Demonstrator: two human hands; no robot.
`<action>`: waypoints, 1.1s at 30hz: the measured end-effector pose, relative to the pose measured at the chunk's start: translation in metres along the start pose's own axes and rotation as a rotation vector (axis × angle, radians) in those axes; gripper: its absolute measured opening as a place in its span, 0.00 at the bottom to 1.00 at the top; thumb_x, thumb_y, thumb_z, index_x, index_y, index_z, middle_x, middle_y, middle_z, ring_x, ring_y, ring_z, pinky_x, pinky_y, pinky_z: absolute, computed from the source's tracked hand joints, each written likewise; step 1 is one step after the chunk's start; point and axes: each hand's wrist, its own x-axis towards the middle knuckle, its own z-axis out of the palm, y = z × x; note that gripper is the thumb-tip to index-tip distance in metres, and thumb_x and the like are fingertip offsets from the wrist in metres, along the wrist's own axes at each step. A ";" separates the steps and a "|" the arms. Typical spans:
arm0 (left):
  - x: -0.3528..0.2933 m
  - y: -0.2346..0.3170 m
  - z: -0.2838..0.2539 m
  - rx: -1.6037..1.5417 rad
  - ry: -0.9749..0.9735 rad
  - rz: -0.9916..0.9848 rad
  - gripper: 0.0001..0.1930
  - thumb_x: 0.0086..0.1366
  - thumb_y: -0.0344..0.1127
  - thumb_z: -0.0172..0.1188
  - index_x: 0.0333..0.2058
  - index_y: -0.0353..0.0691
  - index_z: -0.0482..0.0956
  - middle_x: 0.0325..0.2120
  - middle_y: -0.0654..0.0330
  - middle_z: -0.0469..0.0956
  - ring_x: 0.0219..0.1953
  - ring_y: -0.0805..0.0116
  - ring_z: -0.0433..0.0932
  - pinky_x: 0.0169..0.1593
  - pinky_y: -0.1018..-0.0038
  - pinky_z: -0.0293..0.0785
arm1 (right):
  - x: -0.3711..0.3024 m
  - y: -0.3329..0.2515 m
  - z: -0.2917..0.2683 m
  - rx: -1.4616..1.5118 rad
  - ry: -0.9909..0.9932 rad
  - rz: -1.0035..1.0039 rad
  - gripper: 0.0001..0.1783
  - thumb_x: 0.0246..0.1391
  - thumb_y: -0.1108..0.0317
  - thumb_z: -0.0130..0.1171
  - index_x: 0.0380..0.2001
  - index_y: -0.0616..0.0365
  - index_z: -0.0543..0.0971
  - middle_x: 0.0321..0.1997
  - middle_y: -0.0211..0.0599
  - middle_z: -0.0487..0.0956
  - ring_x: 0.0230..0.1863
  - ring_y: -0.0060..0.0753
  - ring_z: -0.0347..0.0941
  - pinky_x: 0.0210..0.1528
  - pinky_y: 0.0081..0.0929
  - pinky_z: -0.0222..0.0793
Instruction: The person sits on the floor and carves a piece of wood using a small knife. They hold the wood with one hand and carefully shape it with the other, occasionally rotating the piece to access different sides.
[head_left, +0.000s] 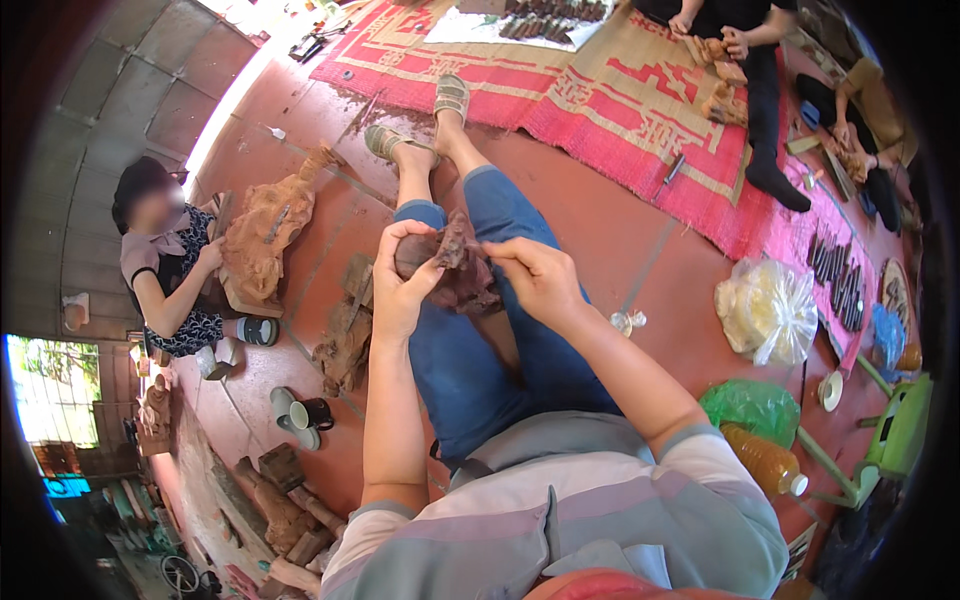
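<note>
A dark reddish-brown carved wood piece point(468, 285), with a rounded lump on one side, sits between my thighs above my lap. My left hand point(402, 285) grips it from the left, the thumb pressed on its front and the fingers over its rounded side. At the carving's right edge, my right hand point(540, 280) is closed in a pinch, its fingertips against the wood. Whatever it pinches is too small or hidden to name. Parts of the carving lie hidden behind my hands.
Left, a person point(165, 250) works on a large orange-brown wood carving point(268, 235). Rough wood pieces point(345, 345) lie beside my left leg, near grey slippers point(290, 415). Right are a clear plastic bag point(768, 312), an amber bottle point(760, 458) and a green stool point(895, 430). Other people work on a red mat point(600, 150).
</note>
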 end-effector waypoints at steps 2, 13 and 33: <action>0.000 -0.006 -0.002 0.032 0.003 0.044 0.20 0.51 0.24 0.60 0.44 0.40 0.70 0.41 0.62 0.72 0.44 0.75 0.71 0.51 0.77 0.67 | -0.008 0.011 -0.013 0.062 0.053 0.161 0.06 0.57 0.77 0.55 0.39 0.62 0.77 0.34 0.37 0.81 0.33 0.23 0.78 0.34 0.21 0.74; 0.002 -0.003 0.000 -0.011 -0.009 0.064 0.20 0.52 0.24 0.60 0.45 0.40 0.69 0.41 0.61 0.72 0.44 0.74 0.72 0.49 0.77 0.69 | 0.011 0.019 -0.016 0.363 0.050 0.319 0.03 0.57 0.76 0.56 0.31 0.60 0.72 0.23 0.27 0.75 0.24 0.12 0.69 0.26 0.14 0.65; -0.002 -0.001 0.004 -0.071 0.031 0.048 0.22 0.49 0.24 0.60 0.45 0.39 0.68 0.43 0.60 0.71 0.45 0.72 0.72 0.52 0.75 0.70 | 0.049 -0.017 -0.032 0.293 -0.003 0.209 0.05 0.54 0.70 0.59 0.31 0.59 0.75 0.27 0.41 0.78 0.28 0.39 0.77 0.30 0.30 0.69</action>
